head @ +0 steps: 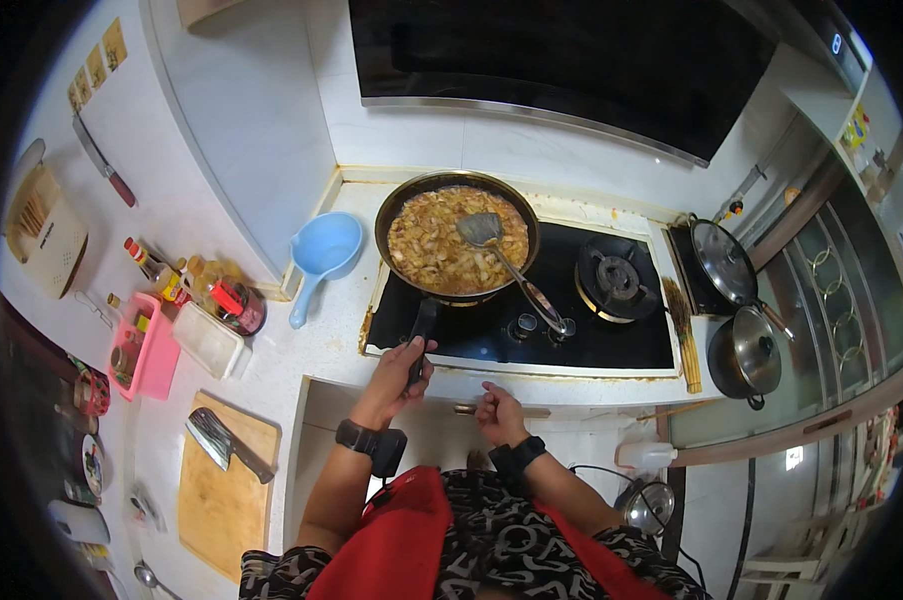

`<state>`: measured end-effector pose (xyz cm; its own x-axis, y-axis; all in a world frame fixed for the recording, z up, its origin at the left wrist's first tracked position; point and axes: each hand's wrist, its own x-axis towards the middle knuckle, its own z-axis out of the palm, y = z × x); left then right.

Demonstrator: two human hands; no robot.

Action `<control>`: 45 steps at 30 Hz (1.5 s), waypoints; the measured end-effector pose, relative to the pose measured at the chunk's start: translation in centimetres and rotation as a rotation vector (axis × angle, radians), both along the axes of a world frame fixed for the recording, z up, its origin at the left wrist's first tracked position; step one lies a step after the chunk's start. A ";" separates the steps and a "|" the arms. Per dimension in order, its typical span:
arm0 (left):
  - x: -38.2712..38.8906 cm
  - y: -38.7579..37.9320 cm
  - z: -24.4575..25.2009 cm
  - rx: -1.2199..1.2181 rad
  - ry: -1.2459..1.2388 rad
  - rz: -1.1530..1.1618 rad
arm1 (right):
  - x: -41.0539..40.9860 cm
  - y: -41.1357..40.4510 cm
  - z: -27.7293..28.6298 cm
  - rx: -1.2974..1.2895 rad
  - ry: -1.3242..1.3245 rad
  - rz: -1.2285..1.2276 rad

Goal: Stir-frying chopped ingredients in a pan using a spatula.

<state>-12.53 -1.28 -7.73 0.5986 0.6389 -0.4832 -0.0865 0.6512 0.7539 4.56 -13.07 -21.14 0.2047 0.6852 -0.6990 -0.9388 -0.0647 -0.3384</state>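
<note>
My left hand point(400, 375) is closed around the black handle of a large frying pan point(382, 232), which sits on the left burner of a black glass gas hob point(459, 334). Chopped food in brown sauce point(440, 247) fills the pan. A metal spatula point(522, 281) rests with its blade in the food, its handle leaning over the rim towards the hob's knobs. In front of the counter edge is my right hand point(501, 414), its fingers loosely curled and touching neither pan nor spatula; nothing shows in it.
A blue plastic ladle point(326, 251) lies left of the pan. Further left are sauce bottles point(237, 304), a pink basket point(147, 352) and a cleaver point(222, 446) on a wooden cutting board point(218, 510). At right stand a bare burner point(616, 277), a straw brush point(680, 330) and lidded pots point(744, 356).
</note>
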 end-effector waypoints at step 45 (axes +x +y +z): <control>0.2 0.1 -0.1 0.022 0.011 0.014 | 6.7 5.0 7.6 0.331 -0.490 -0.142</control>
